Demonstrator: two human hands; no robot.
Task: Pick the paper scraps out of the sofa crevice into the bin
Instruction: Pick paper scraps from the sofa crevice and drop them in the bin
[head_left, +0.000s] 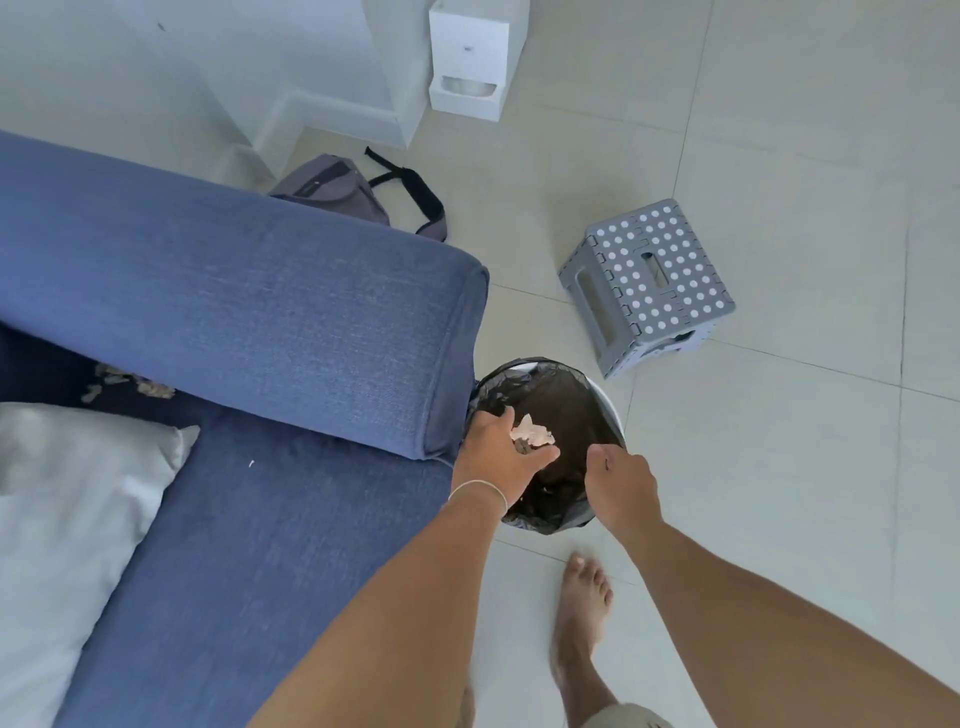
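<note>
Fingers (540, 457) of the left hand (501, 457) are curled loosely around a clump of crumpled pale paper scraps (532, 434), held over the mouth of the bin (610, 402); a thin pale band circles the left wrist; the right hand (621, 480) hovers over the near edge of the bin with its fingers bent inward toward a fist, and whether it holds anything cannot be told; the bin is round and white, lined with a wrinkled black plastic bag folded over its rim, and stands on the pale tiled floor (779, 493) just beside the end of the sofa arm (291, 312); the sofa is covered in blue woven fabric with visible seams; more brownish torn scraps (130, 384) lie in the dark crevice between the arm and the seat cushion, near a soft white pillow (62, 519); a grey plastic step stool (649, 286) with white dots stands beyond the bin; a bare foot (582, 613) rests on the tiles.
</note>
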